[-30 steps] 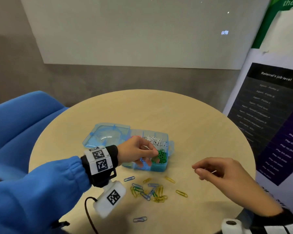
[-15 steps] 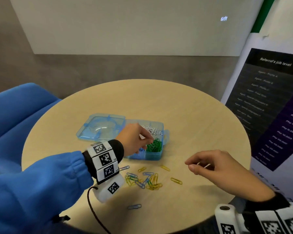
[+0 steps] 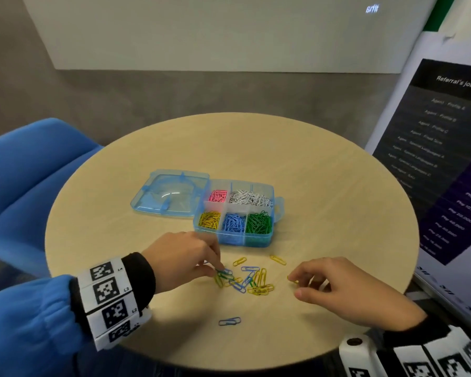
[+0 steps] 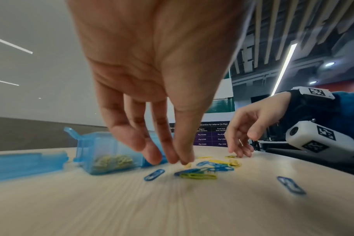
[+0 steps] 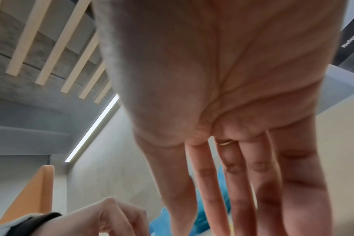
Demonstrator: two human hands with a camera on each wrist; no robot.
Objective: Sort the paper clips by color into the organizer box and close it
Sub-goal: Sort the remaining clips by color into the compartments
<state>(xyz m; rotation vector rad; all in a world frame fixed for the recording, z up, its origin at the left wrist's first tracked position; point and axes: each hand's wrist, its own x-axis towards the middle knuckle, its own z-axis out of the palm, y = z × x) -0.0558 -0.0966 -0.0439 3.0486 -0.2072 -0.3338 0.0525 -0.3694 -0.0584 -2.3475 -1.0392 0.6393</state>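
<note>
The blue organizer box (image 3: 233, 240) stands open mid-table, its lid (image 3: 172, 194) lying flat to the left. Its compartments hold pink, white, yellow, blue and green clips. A loose pile of yellow, blue and green clips (image 3: 256, 284) lies in front of it, and a single blue clip (image 3: 229, 321) lies nearer me. My left hand (image 3: 218, 270) is at the pile's left edge, thumb and fingertips (image 4: 182, 160) pinched together on a clip. My right hand (image 3: 294, 285) hangs over the pile's right side, index tip touching a yellow clip, thumb apart. A pale sliver shows between its fingers (image 4: 240, 151).
The round wooden table (image 3: 283, 159) ends just behind my wrists. A blue armchair (image 3: 25, 186) stands at the left and a dark poster board (image 3: 446, 159) leans at the right. Two stray yellow clips (image 3: 278, 259) lie between box and pile.
My left hand left the box and came down to the loose pile. My right hand dropped from hovering to the table by the pile.
</note>
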